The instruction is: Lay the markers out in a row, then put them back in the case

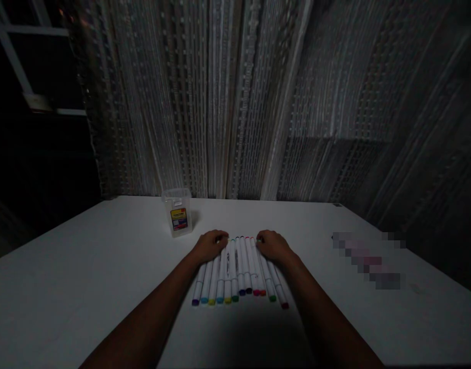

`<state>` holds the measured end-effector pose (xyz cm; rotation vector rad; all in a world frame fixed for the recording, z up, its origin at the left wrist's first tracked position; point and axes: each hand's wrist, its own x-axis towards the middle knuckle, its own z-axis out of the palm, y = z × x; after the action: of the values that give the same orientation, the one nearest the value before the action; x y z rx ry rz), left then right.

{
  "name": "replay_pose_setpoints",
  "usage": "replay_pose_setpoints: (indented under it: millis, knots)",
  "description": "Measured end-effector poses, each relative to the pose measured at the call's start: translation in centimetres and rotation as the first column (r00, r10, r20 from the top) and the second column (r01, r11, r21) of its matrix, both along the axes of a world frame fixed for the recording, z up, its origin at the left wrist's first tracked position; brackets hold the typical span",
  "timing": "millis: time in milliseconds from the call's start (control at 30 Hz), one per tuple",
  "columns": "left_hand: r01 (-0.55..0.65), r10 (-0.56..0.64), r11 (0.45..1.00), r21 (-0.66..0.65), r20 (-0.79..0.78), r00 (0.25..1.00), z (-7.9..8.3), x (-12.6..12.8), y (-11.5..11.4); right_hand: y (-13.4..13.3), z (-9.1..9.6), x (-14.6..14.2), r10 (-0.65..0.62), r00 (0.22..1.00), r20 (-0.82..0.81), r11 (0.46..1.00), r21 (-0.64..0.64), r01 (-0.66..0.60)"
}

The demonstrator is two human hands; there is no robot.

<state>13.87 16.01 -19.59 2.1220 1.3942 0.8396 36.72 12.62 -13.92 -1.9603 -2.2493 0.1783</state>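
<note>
Several white markers [235,266] lie side by side in a row on the table, fanned slightly apart at the near end. Their near ends show colours: purple, blue, yellow, green, black, pink, orange and red. My left hand [211,246] rests over the far ends of the leftmost markers, with its fingers curled in against them. On the opposite side my right hand [274,245] curls around the far ends of the rightmost markers. The two hands enclose the row from both sides. Parts of the outer markers are hidden under my hands.
A clear plastic container [177,212] with a yellow and dark label stands upright behind my left hand. The white table [104,287] meets a striped, textured curtain [220,102] at the back. A pixelated item [368,260] lies at the right.
</note>
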Motion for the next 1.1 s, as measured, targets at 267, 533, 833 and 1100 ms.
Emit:
replay_pose_setpoints:
  millis: [267, 533, 833, 1100]
  knots:
    - [0.014, -0.013, 1.000, -0.017, 0.014, 1.000, 0.16, -0.06, -0.05, -0.24, 0.22, -0.22, -0.023, 1.000, 0.018, 1.000, -0.007, 0.024]
    - [0.000, 0.000, 1.000, -0.030, 0.018, 1.000, 0.29, 0.03, -0.22, -0.10, -0.13, -0.32, -0.047, 0.999, 0.005, 0.998, 0.044, 0.047]
    - [0.024, -0.023, 0.999, -0.030, 0.029, 0.999, 0.45, 0.02, -0.29, -0.12, -0.21, -0.28, -0.015, 1.000, 0.015, 1.000, -0.004, 0.015]
    - [0.011, -0.011, 0.999, -0.037, 0.005, 1.000, 0.68, 0.06, -0.40, -0.01, -0.09, -0.12, -0.016, 1.000, 0.022, 1.000, -0.004, 0.016]
